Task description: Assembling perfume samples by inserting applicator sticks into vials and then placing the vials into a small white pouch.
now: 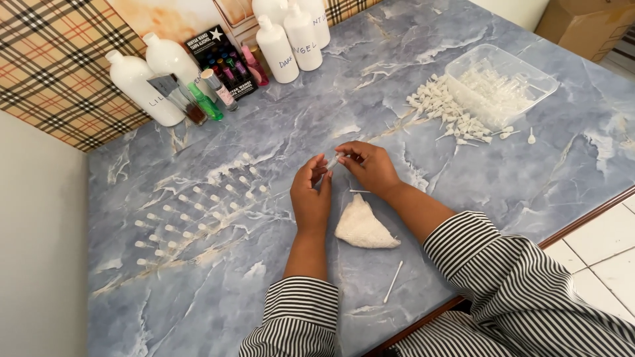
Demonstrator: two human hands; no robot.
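A small clear vial (333, 160) is held above the middle of the blue marbled counter (463, 198), pinched between both hands. The left hand (311, 195) grips its lower end with closed fingers; the right hand (370, 165) grips the top. A folded white cloth (362, 227) lies just below the hands. Rows of small vials (198, 211) stand to the left.

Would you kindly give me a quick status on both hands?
Left hand and right hand both pinching one small clear vial above table. White cloth just below. Nothing blocking.
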